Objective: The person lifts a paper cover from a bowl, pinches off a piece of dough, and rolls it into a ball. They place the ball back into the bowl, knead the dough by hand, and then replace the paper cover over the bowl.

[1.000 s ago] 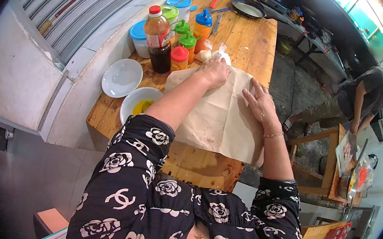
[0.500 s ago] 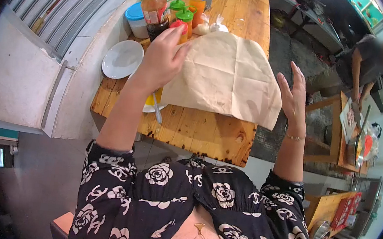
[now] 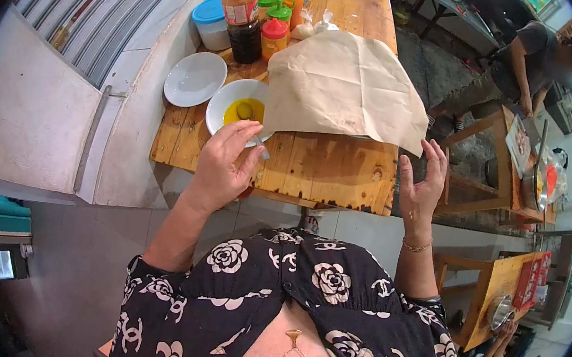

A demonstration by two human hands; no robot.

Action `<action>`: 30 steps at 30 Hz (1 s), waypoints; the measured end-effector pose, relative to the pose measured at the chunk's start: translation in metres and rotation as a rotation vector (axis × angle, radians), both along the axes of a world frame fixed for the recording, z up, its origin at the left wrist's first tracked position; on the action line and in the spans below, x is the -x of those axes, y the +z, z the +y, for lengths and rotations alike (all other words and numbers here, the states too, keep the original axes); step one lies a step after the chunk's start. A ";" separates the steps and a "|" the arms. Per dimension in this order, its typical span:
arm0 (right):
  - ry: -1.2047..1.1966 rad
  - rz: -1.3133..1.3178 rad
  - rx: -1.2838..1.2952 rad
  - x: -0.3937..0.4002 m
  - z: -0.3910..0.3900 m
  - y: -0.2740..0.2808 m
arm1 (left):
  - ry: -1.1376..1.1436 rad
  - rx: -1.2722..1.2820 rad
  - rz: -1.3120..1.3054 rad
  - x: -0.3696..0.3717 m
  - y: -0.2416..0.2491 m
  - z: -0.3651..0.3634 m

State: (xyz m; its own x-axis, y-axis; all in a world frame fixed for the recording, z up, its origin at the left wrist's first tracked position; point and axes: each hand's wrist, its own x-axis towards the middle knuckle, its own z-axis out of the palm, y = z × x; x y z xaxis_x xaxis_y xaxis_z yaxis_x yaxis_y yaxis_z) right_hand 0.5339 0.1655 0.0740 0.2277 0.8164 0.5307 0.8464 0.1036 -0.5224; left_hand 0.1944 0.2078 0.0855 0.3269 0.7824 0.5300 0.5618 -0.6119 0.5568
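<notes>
A creased beige cloth point(image 3: 351, 88) lies spread over the wooden table point(image 3: 294, 169), covering whatever is beneath it. My left hand point(image 3: 224, 165) hovers at the table's near edge, fingers bent and thumb apart, holding nothing. Just beyond its fingertips are a white bowl point(image 3: 218, 110) of yellow liquid and a spoon handle point(image 3: 264, 150), partly hidden by the hand. The spoon's bowl end rests in the liquid. On the other side, my right hand point(image 3: 423, 186) is open, palm turned inward, with its fingertips right by the cloth's near right corner.
A white plate point(image 3: 195, 80) sits at the table's left edge. Behind it stand a dark sauce bottle point(image 3: 243, 24), a red-capped squeeze bottle point(image 3: 273, 38) and a blue-lidded tub point(image 3: 210, 24). A person point(image 3: 531, 68) works at another table point(image 3: 518, 192) on the right.
Both hands have drawn back toward my body, the left one coming down off the cloth's left side. The bowl of yellow liquid now shows more fully. My view has shifted slightly.
</notes>
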 end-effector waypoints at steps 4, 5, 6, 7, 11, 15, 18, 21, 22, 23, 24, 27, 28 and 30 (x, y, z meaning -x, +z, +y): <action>0.015 0.036 -0.014 0.021 -0.017 -0.008 | 0.049 0.009 -0.016 0.021 -0.007 -0.014; 0.023 0.049 -0.016 0.028 -0.022 -0.008 | 0.061 0.008 -0.021 0.027 -0.011 -0.017; 0.031 0.060 -0.007 0.034 -0.029 -0.010 | 0.120 0.026 -0.032 0.035 -0.016 -0.018; 0.072 0.071 0.001 0.040 -0.036 -0.014 | 0.182 0.057 -0.041 0.043 -0.023 -0.017; 0.221 0.408 0.310 0.061 -0.047 -0.044 | 0.317 0.519 -0.552 0.078 -0.079 -0.015; 0.332 1.084 0.735 0.098 -0.026 -0.063 | 0.306 0.782 -0.756 0.099 -0.106 -0.005; 0.413 1.237 0.803 0.127 0.004 -0.064 | 0.293 0.831 -0.769 0.107 -0.107 -0.010; 0.412 1.384 0.907 0.153 0.035 -0.075 | 0.339 0.889 -0.844 0.121 -0.117 0.003; 0.456 1.453 0.924 0.157 0.045 -0.084 | 0.364 0.914 -0.882 0.126 -0.120 0.011; 0.499 1.522 0.943 0.161 0.055 -0.096 | 0.378 0.892 -0.934 0.130 -0.123 0.021; 0.542 1.592 0.963 0.165 0.062 -0.102 | 0.392 0.869 -0.986 0.131 -0.123 0.034; 0.559 1.648 0.913 0.175 0.072 -0.096 | 0.398 0.885 -1.157 0.145 -0.131 0.085; 0.573 1.659 0.885 0.177 0.072 -0.091 | 0.404 0.886 -1.177 0.145 -0.124 0.094; 0.626 1.634 0.879 0.182 0.073 -0.087 | 0.403 0.893 -1.213 0.143 -0.109 0.109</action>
